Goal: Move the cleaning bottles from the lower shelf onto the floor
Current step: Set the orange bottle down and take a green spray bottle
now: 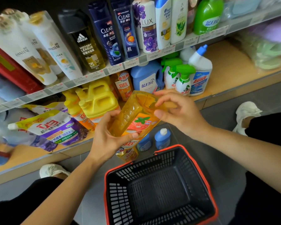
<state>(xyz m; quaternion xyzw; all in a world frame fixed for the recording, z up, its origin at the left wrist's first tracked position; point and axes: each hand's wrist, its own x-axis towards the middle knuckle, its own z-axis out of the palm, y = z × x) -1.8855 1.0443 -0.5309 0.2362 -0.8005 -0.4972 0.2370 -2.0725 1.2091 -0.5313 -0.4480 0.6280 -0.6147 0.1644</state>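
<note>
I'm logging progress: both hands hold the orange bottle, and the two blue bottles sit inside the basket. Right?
Not quite: the head view shows the two blue bottles standing on the floor just beyond the basket, not inside it. The left hand and right hand do both hold the orange bottle.

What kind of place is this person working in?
Most likely a supermarket or convenience store aisle: price tags line the shelf edges, branded shampoo bottles stand in rows above spray cleaners, and a shopping basket sits on the floor.
</note>
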